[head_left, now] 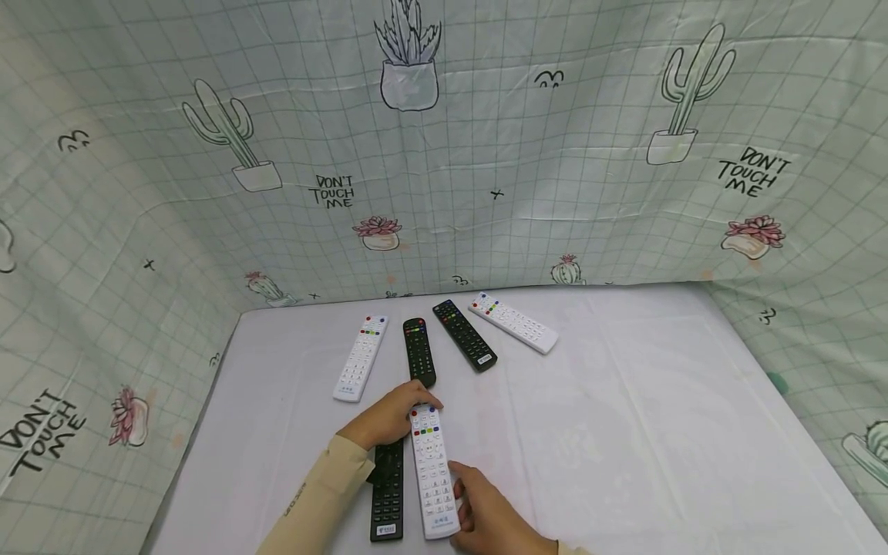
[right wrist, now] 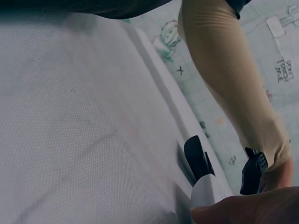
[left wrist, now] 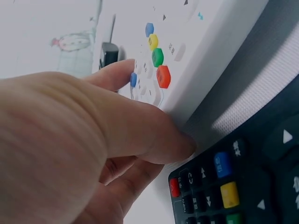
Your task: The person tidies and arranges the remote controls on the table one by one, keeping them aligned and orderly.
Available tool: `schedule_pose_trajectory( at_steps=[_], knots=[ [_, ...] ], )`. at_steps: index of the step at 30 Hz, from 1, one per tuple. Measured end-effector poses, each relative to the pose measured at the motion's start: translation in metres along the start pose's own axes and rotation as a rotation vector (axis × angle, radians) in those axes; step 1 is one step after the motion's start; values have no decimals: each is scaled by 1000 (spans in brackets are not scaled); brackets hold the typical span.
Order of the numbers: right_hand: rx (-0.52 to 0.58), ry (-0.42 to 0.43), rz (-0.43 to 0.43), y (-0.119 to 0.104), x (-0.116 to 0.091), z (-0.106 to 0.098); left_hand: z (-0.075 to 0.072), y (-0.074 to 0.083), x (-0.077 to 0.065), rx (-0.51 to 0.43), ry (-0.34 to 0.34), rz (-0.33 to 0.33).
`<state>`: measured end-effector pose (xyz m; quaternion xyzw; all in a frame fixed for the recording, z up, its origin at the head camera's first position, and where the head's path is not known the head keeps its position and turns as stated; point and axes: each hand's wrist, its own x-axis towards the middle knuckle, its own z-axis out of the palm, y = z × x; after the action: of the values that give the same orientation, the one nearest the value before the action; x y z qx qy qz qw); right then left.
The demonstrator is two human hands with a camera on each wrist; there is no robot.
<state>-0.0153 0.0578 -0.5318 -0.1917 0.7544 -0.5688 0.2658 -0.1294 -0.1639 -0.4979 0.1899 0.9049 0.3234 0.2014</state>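
A white remote control point(head_left: 433, 478) lies near the front of the table, its numbered keys facing up. My left hand point(head_left: 394, 412) grips its far end, thumb on the side edge and fingers over the top in the left wrist view. Along its lower right side, my right hand point(head_left: 492, 512) holds the edge with curled fingers. The right wrist view catches a finger of that hand over the remote's white end point(right wrist: 203, 191). Just left of it lies a black remote point(head_left: 387, 493), partly covered by the left wrist.
Farther back lie a white remote point(head_left: 361, 358) at left, a black remote point(head_left: 419, 351) beyond my left hand, another black one point(head_left: 465, 335) slanting right, and a white one point(head_left: 513, 322). A patterned cloth point(head_left: 486, 154) hangs behind the white table surface point(head_left: 624, 432).
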Motion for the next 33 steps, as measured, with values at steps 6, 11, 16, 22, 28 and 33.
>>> schedule_pose_trajectory(
  at_steps=[6,11,16,22,28,33],
  knots=[
    [-2,4,22,-2,1,4,1,-1,-1,20,10,32],
    [-34,2,19,-2,2,5,2,-1,-1,39,7,34],
    [-50,-16,16,-1,3,4,5,-2,-2,47,10,47],
    [-48,-28,24,-1,3,3,6,-2,0,62,-2,60],
    [-1,-36,20,2,1,1,5,-1,0,67,-1,57],
    [31,-53,-2,4,-1,1,5,0,-2,55,1,55]
  ],
)
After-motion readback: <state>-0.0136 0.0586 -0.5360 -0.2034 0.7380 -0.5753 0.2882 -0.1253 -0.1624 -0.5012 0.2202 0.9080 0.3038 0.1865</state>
